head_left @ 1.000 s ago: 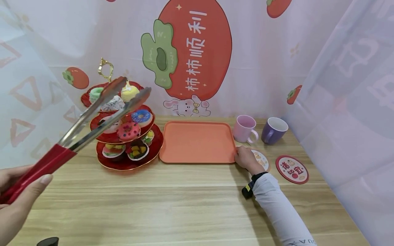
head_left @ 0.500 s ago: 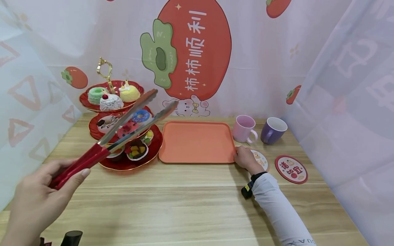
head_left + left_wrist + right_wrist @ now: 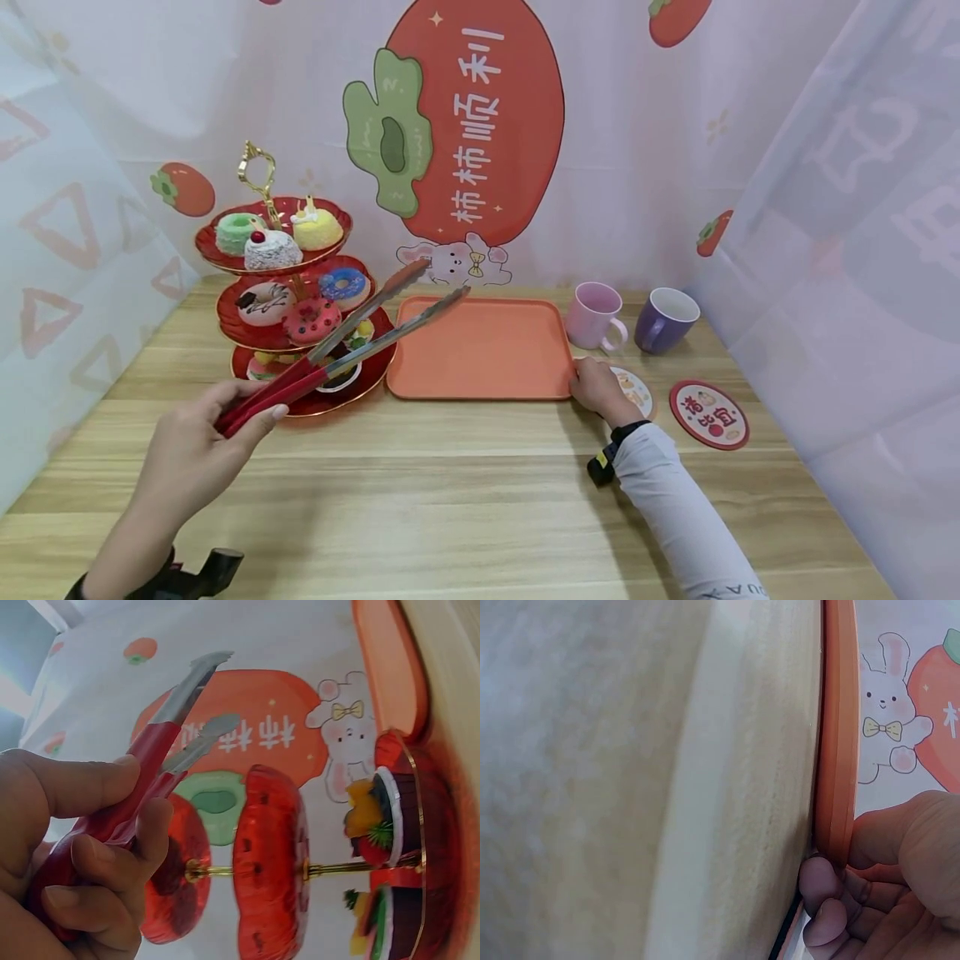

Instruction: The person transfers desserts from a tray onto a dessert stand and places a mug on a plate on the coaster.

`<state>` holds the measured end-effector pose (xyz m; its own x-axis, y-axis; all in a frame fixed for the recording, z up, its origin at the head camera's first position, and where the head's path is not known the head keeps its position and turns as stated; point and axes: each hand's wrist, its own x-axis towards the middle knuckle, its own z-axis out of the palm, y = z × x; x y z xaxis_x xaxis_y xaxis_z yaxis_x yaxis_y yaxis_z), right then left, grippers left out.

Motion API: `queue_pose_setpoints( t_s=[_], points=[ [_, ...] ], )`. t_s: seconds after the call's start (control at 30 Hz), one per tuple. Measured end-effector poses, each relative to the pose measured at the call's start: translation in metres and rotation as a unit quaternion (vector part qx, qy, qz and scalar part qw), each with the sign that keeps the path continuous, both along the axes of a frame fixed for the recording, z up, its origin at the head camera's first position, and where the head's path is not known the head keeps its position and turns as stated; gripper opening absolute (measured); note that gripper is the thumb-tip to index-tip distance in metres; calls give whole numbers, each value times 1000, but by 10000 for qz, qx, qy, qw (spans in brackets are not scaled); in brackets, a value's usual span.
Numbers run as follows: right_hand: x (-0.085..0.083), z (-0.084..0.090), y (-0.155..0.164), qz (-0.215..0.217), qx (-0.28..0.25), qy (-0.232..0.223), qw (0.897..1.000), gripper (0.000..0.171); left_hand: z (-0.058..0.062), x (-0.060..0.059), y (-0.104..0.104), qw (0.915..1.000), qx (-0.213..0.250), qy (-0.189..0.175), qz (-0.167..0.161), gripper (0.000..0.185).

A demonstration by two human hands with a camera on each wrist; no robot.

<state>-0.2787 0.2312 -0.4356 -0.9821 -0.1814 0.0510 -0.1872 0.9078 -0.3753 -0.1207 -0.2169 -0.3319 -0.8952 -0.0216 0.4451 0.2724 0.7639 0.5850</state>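
My left hand grips the red handles of a pair of metal tongs. The tongs' tips stand apart with nothing between them, over the left part of the orange tray in the head view. In the left wrist view, fingers curl round the tongs' handle. With my right hand I pinch the tray's front right corner, thumb on the rim and fingertips at its underside in the right wrist view. Behind the tongs stands a three-tier red cake stand bearing several toy cakes and donuts.
A pink mug and a purple mug stand right of the tray. One round coaster lies partly behind my right hand, and a red-rimmed coaster lies further right. Printed cloth walls off the table's back and sides.
My left hand has brought the tongs rightward and down, from in front of the stand's top tier to over the tray's left part. The right hand stays at the tray corner.
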Motion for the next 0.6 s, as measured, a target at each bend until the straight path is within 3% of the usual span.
queue_pose_setpoints(
  t_s=[0.23,0.43,0.6],
  points=[
    [0,0,-1,15,3,30,10000,18,-11,-12,8,9995,-131,-257,-83,26],
    [2,-1,0,51,63,293,9995,20,-20,-22,15,9963,-235,-823,-83,31],
    [3,0,0,60,92,282,9995,21,-29,-30,21,9939,-207,-1071,-171,33]
  ],
)
